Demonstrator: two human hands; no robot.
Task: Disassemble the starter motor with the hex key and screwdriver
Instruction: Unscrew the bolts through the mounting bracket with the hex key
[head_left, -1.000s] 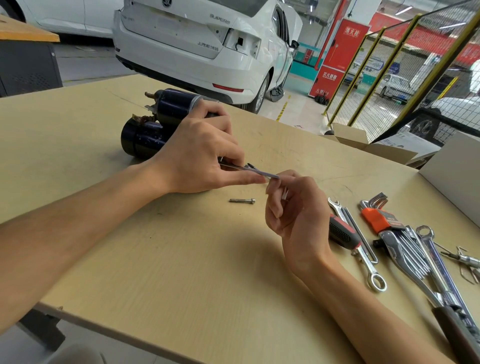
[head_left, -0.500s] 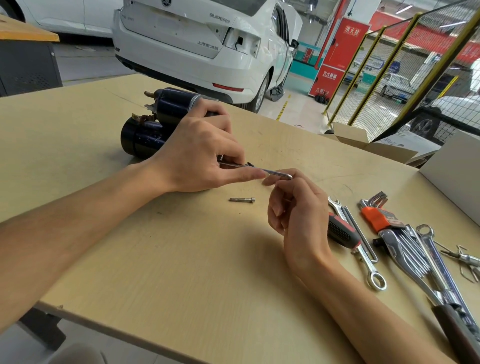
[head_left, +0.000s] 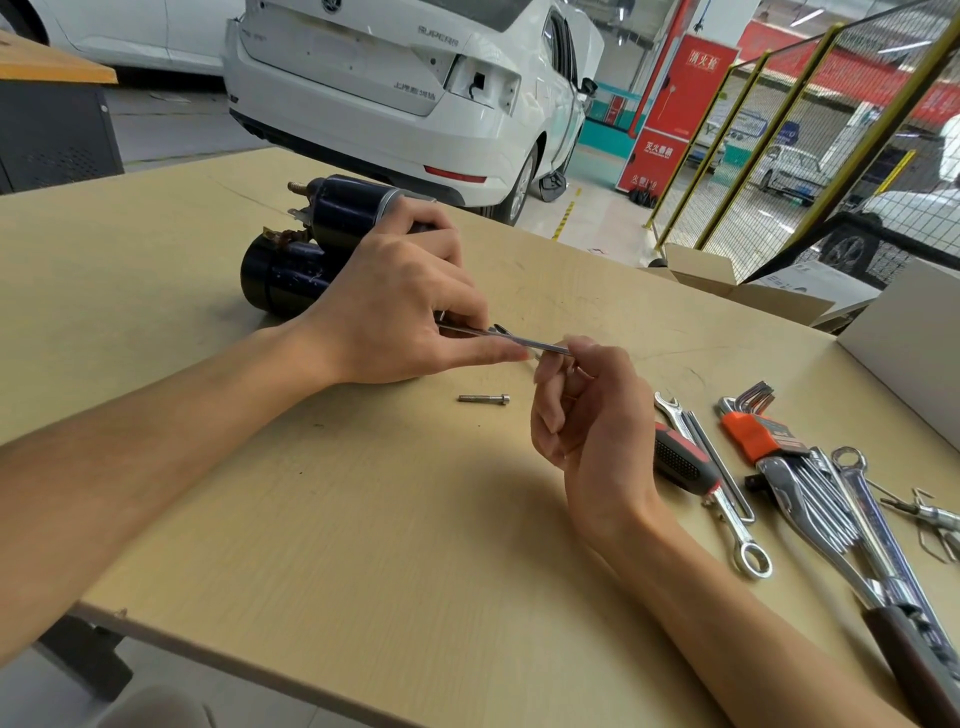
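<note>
The dark blue starter motor (head_left: 301, 249) lies on its side at the table's far left. My left hand (head_left: 400, 306) rests over its near end, fingers steadying a slim silver hex key (head_left: 519, 340) that runs from the motor toward the right. My right hand (head_left: 587, 410) pinches the key's outer end with curled fingers. The key's tip at the motor is hidden behind my left hand. A loose bolt (head_left: 484, 399) lies on the table just below the key. A screwdriver with a red and black handle (head_left: 683, 465) lies right of my right hand.
Tools crowd the table's right side: an orange hex key set (head_left: 750, 423), combination wrenches (head_left: 727, 514), a ratchet handle (head_left: 841, 545) and pliers (head_left: 930, 514). Cardboard boxes (head_left: 727, 283) sit at the far right edge. A white car (head_left: 405, 88) stands behind the table.
My right hand has moved slightly up and turned at the key's outer end, with the key swinging a little. My left hand, the motor and the bolt have stayed put.
</note>
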